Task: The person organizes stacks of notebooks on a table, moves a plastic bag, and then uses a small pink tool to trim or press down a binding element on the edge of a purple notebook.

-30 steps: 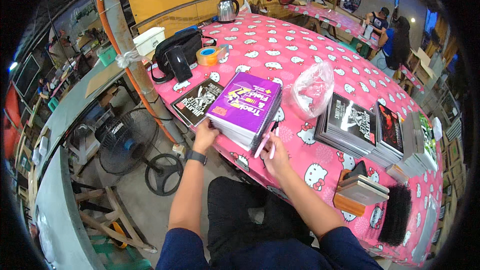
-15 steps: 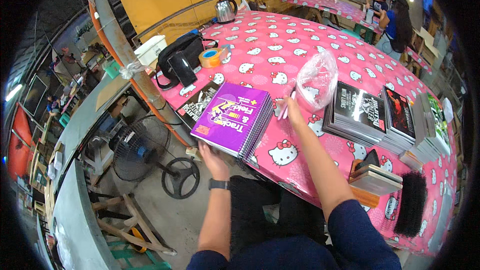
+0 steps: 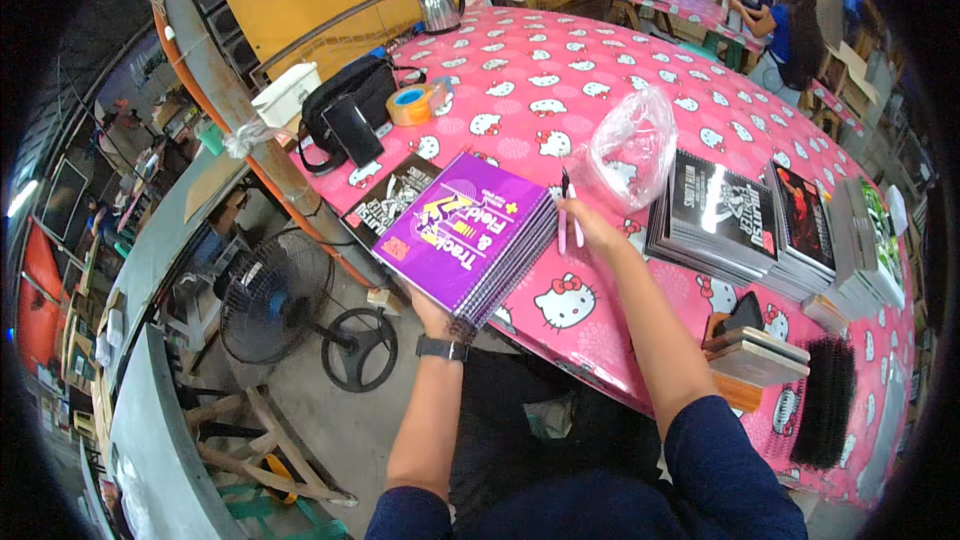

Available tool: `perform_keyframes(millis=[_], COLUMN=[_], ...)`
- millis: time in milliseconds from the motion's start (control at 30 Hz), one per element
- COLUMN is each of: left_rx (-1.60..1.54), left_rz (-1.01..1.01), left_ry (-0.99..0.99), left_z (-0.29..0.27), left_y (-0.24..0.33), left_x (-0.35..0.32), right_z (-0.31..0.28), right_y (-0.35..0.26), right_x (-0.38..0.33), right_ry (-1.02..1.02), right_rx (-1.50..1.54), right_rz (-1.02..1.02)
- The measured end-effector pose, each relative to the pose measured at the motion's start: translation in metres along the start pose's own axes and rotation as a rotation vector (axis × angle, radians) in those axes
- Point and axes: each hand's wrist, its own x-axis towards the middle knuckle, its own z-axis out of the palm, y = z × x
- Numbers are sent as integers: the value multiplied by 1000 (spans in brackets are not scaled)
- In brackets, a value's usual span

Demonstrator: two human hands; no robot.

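Hold notebooks [image 3: 475, 230] level from their seven o'clock with left hand [image 3: 431, 317], can't tell closure | clasping pink tool [image 3: 562, 231] at three in right hand [image 3: 597, 229]

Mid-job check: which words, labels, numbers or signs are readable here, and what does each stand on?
I don't copy printed wording, but here is where it shows:
Purple notebook: large white lettering, legible.
Left black notebook: white lettering, partly covered.
Right black notebook: white lettering, legible in part.
Black-and-red notebook: too blurred to read.
Green cover: too small to read.
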Motion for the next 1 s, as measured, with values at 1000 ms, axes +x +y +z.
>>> perform_keyframes(millis=[1000], left_rx=[920], left_rz=[917], left_ry=[293], left_z=[38], left_y=[58], left_x=[-7], right_z=[29], right_y=[-8], right_x=[-125], right_ry=[247], right_rx=[697], right_rz=[69])
